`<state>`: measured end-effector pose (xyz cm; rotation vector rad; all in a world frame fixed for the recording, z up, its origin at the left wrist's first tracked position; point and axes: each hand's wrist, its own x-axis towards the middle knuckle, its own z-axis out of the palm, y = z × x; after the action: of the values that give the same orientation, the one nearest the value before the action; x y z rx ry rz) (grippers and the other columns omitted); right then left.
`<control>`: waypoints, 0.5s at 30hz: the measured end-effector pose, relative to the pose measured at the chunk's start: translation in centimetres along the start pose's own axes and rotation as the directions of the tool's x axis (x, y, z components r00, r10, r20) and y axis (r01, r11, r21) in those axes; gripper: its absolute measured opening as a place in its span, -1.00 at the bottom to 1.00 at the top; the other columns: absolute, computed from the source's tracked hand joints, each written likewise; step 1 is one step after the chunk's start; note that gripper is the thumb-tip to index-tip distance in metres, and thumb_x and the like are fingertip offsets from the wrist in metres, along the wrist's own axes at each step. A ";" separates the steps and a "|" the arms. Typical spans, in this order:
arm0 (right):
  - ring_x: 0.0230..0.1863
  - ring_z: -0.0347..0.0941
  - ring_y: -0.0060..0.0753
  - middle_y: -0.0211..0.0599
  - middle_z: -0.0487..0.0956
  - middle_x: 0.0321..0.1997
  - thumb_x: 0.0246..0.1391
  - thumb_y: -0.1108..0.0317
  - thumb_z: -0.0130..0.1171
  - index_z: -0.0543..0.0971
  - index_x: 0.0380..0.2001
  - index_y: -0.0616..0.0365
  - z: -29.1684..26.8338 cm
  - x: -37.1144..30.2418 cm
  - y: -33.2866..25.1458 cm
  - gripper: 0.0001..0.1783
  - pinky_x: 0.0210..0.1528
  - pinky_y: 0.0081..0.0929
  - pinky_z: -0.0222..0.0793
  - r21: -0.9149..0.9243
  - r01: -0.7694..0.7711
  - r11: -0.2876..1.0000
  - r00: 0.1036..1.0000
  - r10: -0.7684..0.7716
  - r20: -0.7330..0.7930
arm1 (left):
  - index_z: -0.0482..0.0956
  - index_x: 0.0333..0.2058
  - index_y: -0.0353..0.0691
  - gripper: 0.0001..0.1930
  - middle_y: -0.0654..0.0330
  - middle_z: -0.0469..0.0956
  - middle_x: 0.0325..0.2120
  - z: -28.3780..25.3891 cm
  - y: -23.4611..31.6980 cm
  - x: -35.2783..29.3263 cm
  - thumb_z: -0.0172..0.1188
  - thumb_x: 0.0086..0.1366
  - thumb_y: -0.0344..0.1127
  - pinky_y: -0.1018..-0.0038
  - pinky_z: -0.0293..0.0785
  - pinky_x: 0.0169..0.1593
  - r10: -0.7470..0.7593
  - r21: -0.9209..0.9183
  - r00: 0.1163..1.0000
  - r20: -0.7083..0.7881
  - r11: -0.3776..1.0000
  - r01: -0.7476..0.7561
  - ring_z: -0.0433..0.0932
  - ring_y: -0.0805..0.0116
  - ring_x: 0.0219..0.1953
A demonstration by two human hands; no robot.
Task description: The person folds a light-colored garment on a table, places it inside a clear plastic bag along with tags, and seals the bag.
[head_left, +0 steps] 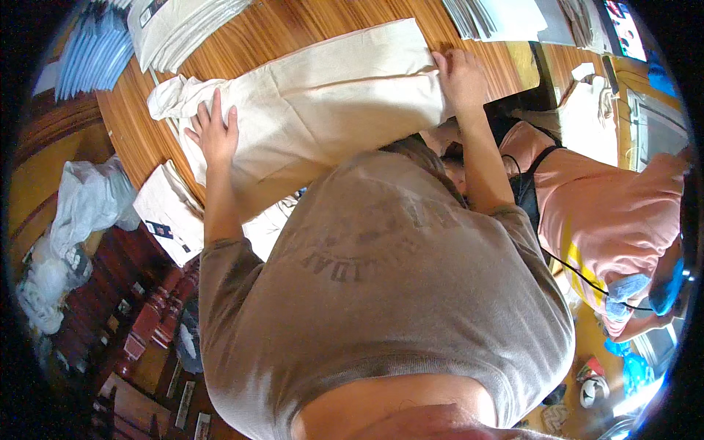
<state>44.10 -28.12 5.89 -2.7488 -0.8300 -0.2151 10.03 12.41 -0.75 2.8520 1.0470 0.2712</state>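
A cream cloth garment (334, 92), folded into a long strip, lies across the wood-grained table (286, 35) in front of me. Its left end is bunched and rumpled; the right end is squared off. My left hand (214, 136) rests flat near the bunched end, fingers spread on the fabric. At the squared end is my right hand (463, 82), palm down, its thumb against the garment's edge and its fingers bent over the tabletop. Which kind of garment it is, I cannot make out.
Folded pale garments (183, 33) and a stack of blue packets (94, 55) occupy the far left. White flat sheets (499, 18) lie far right. A folded garment with a dark tag (172, 213) is at the near left edge. A person in a pink shirt (601, 198) is close on my right.
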 end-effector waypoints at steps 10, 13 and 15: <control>-0.14 0.63 0.13 -0.02 0.63 -0.17 0.36 -0.02 0.09 0.57 -0.16 0.18 4.9 0.3 0.5 -0.57 -0.12 0.01 0.57 0.028 -0.125 0.992 0.986 0.121 0.117 | 0.28 0.43 0.37 -0.37 -0.10 0.31 0.34 -0.5 -0.2 0.5 0.06 0.43 0.23 -0.40 -0.23 0.42 0.076 -0.032 0.996 -0.041 0.996 -0.077 0.24 -0.23 0.37; -0.24 0.65 0.17 -0.03 0.67 -0.18 0.43 -0.02 -0.04 0.56 -0.17 0.14 3.9 3.1 3.9 -0.57 -0.21 0.07 0.56 -0.093 0.036 0.995 0.995 -0.027 0.097 | 0.29 0.42 0.40 -0.39 -0.11 0.35 0.32 -0.2 -0.8 1.3 0.06 0.43 0.22 -0.39 -0.20 0.42 0.114 -0.031 0.992 -0.062 0.993 -0.116 0.28 -0.23 0.34; -0.24 0.65 0.17 -0.01 0.67 -0.18 0.43 -0.01 -0.03 0.57 -0.19 0.15 3.3 4.4 3.9 -0.58 -0.22 0.07 0.56 -0.104 0.078 0.991 0.990 -0.065 0.126 | 0.27 0.43 0.38 -0.38 -0.12 0.35 0.32 -0.2 -0.6 2.2 0.04 0.44 0.21 -0.37 -0.18 0.43 0.128 -0.015 0.990 -0.055 0.992 -0.129 0.29 -0.23 0.34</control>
<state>50.14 -28.02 2.84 -2.8603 -0.9778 -0.1100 11.27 14.30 -0.31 2.9156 0.8652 0.3680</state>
